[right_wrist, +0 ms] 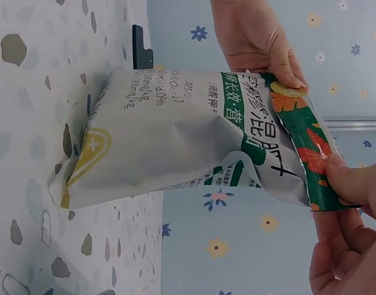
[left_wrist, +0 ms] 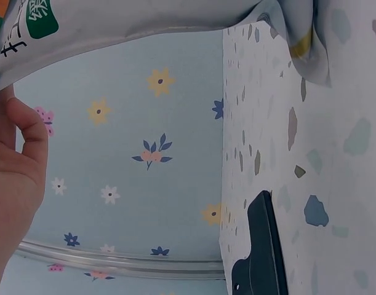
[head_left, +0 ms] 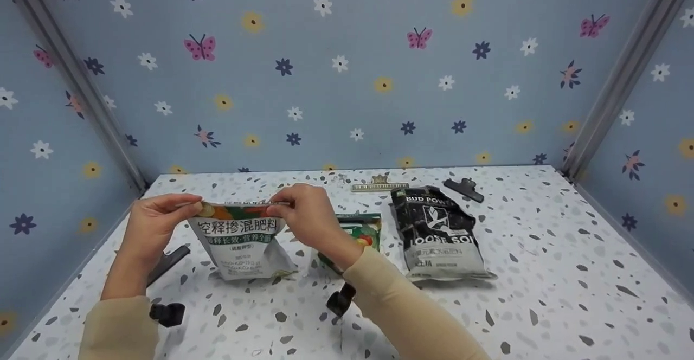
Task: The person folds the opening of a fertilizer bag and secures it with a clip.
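Note:
A white fertilizer bag (head_left: 244, 246) with Chinese print and a green-and-orange top band stands upright on the table. My left hand (head_left: 149, 230) pinches the left corner of its top edge between thumb and fingers. At the other top corner, my right hand (head_left: 312, 216) pinches the edge the same way. In the right wrist view the bag (right_wrist: 157, 129) shows its full front, its top band (right_wrist: 304, 147) stretched between both hands. The left wrist view catches only the bag's side (left_wrist: 144, 15) and part of the left hand (left_wrist: 18, 166).
Behind my right forearm stands a green bag (head_left: 371, 235), partly hidden. A black-and-grey soil bag (head_left: 436, 235) sits to its right. One black clip (head_left: 464, 190) and a gold clip (head_left: 379, 186) lie at the back; another black clip (head_left: 168, 265) lies beside my left wrist.

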